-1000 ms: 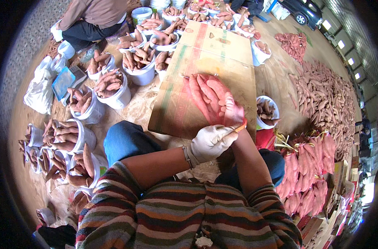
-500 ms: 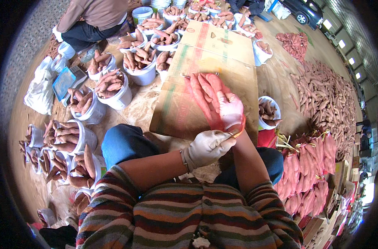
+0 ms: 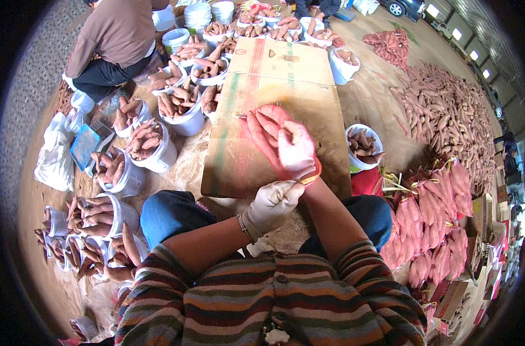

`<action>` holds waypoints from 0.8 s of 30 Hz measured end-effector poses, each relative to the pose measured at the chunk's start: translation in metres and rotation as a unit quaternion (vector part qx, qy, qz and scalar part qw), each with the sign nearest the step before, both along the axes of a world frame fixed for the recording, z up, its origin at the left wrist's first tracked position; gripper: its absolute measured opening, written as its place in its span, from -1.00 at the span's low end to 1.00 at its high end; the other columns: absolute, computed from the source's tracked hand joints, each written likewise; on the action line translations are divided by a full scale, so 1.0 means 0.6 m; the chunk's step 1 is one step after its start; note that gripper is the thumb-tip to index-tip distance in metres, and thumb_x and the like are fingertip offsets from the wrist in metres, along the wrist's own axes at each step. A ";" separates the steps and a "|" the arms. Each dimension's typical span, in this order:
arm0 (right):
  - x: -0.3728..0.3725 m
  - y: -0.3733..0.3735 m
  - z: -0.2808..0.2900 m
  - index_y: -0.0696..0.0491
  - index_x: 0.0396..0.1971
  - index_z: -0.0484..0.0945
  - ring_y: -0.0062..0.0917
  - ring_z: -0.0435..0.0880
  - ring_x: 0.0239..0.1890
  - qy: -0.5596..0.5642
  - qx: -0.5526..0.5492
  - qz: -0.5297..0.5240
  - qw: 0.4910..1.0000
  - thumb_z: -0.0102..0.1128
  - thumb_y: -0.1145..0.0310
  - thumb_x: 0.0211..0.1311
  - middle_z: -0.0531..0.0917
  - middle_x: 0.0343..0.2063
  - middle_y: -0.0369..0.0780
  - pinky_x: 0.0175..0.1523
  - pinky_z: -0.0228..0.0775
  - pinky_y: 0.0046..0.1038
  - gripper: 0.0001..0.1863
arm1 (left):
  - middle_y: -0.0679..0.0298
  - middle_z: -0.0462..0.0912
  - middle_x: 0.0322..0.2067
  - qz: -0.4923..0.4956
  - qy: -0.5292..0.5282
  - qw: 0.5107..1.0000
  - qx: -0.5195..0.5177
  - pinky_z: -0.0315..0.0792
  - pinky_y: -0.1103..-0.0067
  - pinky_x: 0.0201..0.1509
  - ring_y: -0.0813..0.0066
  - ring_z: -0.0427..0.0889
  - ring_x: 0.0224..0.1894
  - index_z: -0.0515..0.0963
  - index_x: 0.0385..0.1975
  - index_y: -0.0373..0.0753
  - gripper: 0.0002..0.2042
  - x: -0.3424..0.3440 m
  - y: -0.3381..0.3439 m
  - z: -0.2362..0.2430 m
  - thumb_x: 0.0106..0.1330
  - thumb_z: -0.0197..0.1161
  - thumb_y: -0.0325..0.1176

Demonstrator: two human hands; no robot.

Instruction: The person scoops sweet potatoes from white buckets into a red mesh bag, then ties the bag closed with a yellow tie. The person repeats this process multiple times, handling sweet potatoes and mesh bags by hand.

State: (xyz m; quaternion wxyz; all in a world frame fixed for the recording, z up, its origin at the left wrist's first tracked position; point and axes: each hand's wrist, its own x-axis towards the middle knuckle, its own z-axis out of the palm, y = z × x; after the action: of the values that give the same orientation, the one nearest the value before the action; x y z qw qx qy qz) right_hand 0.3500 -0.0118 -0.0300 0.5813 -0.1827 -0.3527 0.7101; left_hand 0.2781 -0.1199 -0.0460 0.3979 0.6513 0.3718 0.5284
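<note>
A red mesh bag of sweet potatoes (image 3: 259, 135) lies on a large flattened cardboard sheet (image 3: 228, 167) in front of me. My right hand (image 3: 296, 147), in a light glove, reaches inside the bag with fingers curled over a sweet potato (image 3: 269, 122). The bag's mouth is bunched around that wrist. My left hand (image 3: 273, 202), in a whitish glove, is closed on the orange edge of the bag's mouth, just below and left of my right hand.
Buckets of sweet potatoes (image 3: 180, 118) crowd the left and far side; another (image 3: 363, 147) sits right. A co-worker (image 3: 112, 40) crouches upper left. Filled pink bags (image 3: 429, 213) and a large sweet potato pile (image 3: 441, 121) lie right. A dark car (image 3: 402, 7) is behind.
My right hand has moved a little deeper into the bag, toward the far left. My left hand keeps hold of the bag's mouth. The camera view has shifted slightly.
</note>
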 end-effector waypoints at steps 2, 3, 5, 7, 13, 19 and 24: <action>-0.013 0.002 -0.001 0.26 -0.07 0.31 -0.24 0.47 0.12 0.099 -0.058 0.064 0.991 -0.20 0.52 0.36 0.47 0.03 -0.05 0.21 0.37 -0.28 -0.78 | 0.22 0.31 -0.61 -0.006 -0.010 1.000 -0.011 0.34 0.54 -0.37 0.41 0.31 -0.55 0.41 -0.51 -0.31 -0.82 -0.001 -0.004 0.003 0.36 0.03 -0.43; -0.019 0.007 -0.005 0.25 -0.06 0.30 -0.26 0.46 0.13 0.148 -0.087 0.096 0.980 -0.18 0.51 0.35 0.46 0.03 -0.06 0.22 0.34 -0.29 -0.78 | 0.20 0.31 -0.61 -0.008 -0.016 1.000 -0.017 0.34 0.53 -0.37 0.38 0.32 -0.56 0.41 -0.51 -0.31 -0.82 -0.002 -0.006 0.005 0.36 0.03 -0.44; -0.023 0.014 -0.017 0.23 -0.04 0.27 -0.31 0.42 0.15 0.211 -0.130 0.129 0.960 -0.10 0.49 0.31 0.45 0.02 -0.08 0.23 0.32 -0.34 -0.74 | 0.27 0.28 -0.62 0.011 -0.001 1.000 -0.021 0.30 0.56 -0.41 0.47 0.30 -0.56 0.39 -0.56 -0.29 -0.84 -0.006 -0.012 0.009 0.30 0.01 -0.51; -0.020 0.022 -0.030 0.21 -0.01 0.26 -0.35 0.41 0.18 0.145 -0.081 0.097 0.981 0.02 0.48 0.23 0.44 0.03 -0.10 0.19 0.33 -0.40 -0.65 | 0.31 0.26 -0.62 0.015 0.021 1.000 -0.007 0.28 0.58 -0.43 0.52 0.29 -0.55 0.38 -0.58 -0.28 -0.84 -0.014 -0.017 0.012 0.27 0.00 -0.54; -0.013 0.037 -0.051 0.16 0.01 0.27 -0.40 0.48 0.12 -0.205 0.142 -0.082 0.965 0.12 0.49 0.13 0.46 0.01 -0.12 0.16 0.36 -0.47 -0.57 | 0.34 0.26 -0.60 0.023 -0.013 1.000 0.006 0.30 0.60 -0.39 0.57 0.32 -0.51 0.39 -0.57 -0.31 -0.83 -0.027 -0.025 0.012 0.31 -0.01 -0.53; -0.041 0.043 -0.066 0.12 -0.05 0.31 -0.39 0.47 0.12 0.302 -0.118 0.076 0.943 -0.18 0.55 0.34 0.47 -0.06 -0.14 0.21 0.40 -0.41 -0.78 | 0.35 0.33 -0.59 0.039 -0.063 0.996 -0.052 0.32 0.59 -0.36 0.57 0.33 -0.50 0.44 -0.50 -0.35 -0.84 -0.027 -0.027 0.010 0.33 0.03 -0.49; -0.024 0.072 -0.087 0.28 0.17 0.14 -0.29 0.31 0.26 0.833 -0.419 0.191 -0.306 -0.26 0.29 0.37 0.36 0.13 0.00 0.38 0.11 -0.40 -0.52 | 0.24 0.40 -0.60 0.002 -0.004 0.999 -0.035 0.36 0.56 -0.35 0.44 0.35 -0.53 0.46 -0.49 -0.34 -0.81 -0.026 -0.040 0.019 0.38 0.03 -0.43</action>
State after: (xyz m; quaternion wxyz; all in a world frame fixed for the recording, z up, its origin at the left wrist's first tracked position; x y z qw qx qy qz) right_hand 0.3356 0.0317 -0.0824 0.0961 -0.4718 -0.8547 -0.1942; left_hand 0.2626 -0.1437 -0.0345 0.4210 0.6342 0.3902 0.5180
